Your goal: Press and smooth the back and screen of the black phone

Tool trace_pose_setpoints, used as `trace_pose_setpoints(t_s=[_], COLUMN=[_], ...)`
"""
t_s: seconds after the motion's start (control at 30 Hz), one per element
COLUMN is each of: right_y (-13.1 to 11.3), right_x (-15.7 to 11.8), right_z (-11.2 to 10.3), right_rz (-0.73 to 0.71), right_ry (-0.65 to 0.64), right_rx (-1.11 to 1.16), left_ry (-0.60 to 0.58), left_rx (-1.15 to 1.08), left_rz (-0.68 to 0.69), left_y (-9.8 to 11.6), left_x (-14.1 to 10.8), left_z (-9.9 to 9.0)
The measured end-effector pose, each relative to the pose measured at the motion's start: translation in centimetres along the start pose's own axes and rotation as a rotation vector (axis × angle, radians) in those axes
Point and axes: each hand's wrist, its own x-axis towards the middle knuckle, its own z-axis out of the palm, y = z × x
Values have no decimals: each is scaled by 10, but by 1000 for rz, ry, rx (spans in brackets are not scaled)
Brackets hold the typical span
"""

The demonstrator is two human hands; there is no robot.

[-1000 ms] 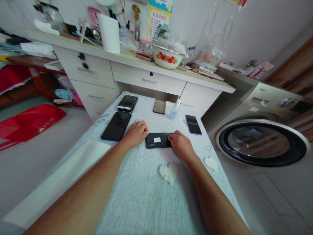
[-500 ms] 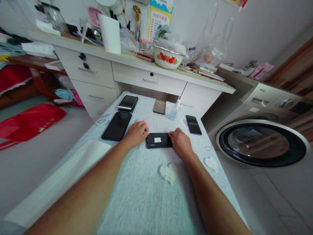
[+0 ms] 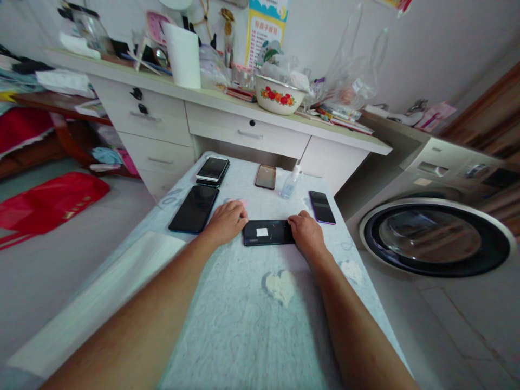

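In the head view, the Oppo phone (image 3: 274, 235) lies back up on the patterned tablecloth (image 3: 231, 325), its long side running left to right, with a white sticker (image 3: 262, 232) on its back. The left hand (image 3: 226, 221) is at the phone's left end, fingers curled close together; whether they pinch the edge, I cannot tell. The right hand (image 3: 307, 233) covers its right end, thumb and fingers drawn together there, though how firmly they grip is hidden.

Around the Oppo phone, a larger black phone (image 3: 194, 209) lies to its left, with a phone stack (image 3: 212, 169) beyond that. A phone case (image 3: 265, 176) and a clear spray bottle (image 3: 288, 187) are on its far side, and a purple-edged phone (image 3: 322, 207) is to its right.

The Oppo phone should be light and stiff, its glossy back probably slippery and its face-down screen likely fragile. It is best held by both short ends or along the long edges, without pressing hard on the middle.
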Motion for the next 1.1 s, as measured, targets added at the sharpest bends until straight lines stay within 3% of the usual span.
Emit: trace_pose_setpoints(t_s=[0.57, 1.1], right_y=[9, -6], right_x=[-5, -17], right_z=[-2, -6], right_rz=[57, 139], right_ry=[-6, -57], right_rx=[-8, -130], left_ry=[19, 5], left_rx=[2, -14], left_rz=[14, 12], left_y=[-2, -2], left_x=[1, 0], left_z=[3, 1])
